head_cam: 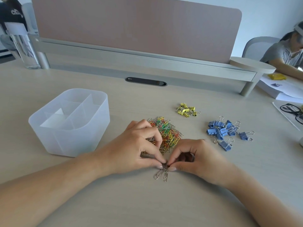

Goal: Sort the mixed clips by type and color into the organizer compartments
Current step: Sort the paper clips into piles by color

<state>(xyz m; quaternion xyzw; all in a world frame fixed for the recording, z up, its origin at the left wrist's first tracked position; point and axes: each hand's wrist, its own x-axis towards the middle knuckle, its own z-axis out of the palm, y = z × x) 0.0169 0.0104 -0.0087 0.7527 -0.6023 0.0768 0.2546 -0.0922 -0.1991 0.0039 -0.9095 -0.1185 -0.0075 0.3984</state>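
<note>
A heap of mixed coloured paper clips lies mid-table. Just in front of it, my left hand and my right hand meet fingertip to fingertip, both pinching a small bunch of silver paper clips whose lower ends rest on the table. A translucent white organizer with several compartments stands to the left; no clips show inside it. Yellow binder clips form a small pile behind the heap, and blue binder clips lie grouped to the right.
A desk divider panel with a shelf runs across the back. A clear bottle stands far left. Glasses and papers lie at the right edge, where another person sits.
</note>
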